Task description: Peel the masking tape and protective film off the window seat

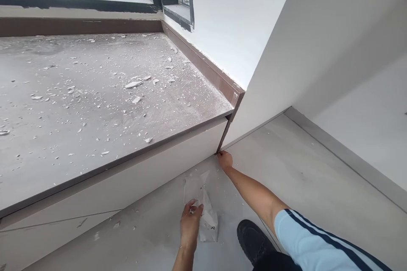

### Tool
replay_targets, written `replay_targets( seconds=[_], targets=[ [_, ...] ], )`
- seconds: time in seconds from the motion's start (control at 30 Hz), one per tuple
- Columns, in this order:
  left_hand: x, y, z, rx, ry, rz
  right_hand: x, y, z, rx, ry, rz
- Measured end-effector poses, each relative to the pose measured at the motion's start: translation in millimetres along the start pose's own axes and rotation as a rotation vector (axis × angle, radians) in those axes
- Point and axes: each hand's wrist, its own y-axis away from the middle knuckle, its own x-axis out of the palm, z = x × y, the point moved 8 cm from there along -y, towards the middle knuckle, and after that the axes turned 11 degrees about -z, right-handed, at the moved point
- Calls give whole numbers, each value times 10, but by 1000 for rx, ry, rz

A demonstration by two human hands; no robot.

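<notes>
Low in the frame, my left hand (190,222) has its fingers curled at a crumpled clear plastic bag (209,222) and appears to grip its edge. Small dark print shows on the bag. My right hand (225,160) is reaching to the floor at the lower end of a brown trim strip (229,125). Its fingers are closed there against the corner where strip, panel and floor meet. Whatever lies between those fingertips is hidden.
A raised grey sill (95,93) carries white flakes and dust. Its pale front panel (152,169) runs down to the grey floor (270,152). Brown edging (203,65) borders the white wall (232,17). My black shoe (254,239) stands below my right forearm.
</notes>
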Motion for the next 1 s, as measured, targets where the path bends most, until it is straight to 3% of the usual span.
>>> replay_targets(
  seconds=[0.33, 0.73, 0.87, 1.0],
  targets=[
    [49, -18, 26, -20, 76, 18, 23, 32, -56, 90, -104, -33],
    [29, -14, 6, -2, 72, 27, -4, -14, -38, 103, -77, -39],
    [15, -63, 42, 53, -97, 20, -18, -21, -29, 74, -150, 15],
    [42, -144, 177, 208, -352, 27, -55, -43, 19, 53, -231, 124]
  ],
)
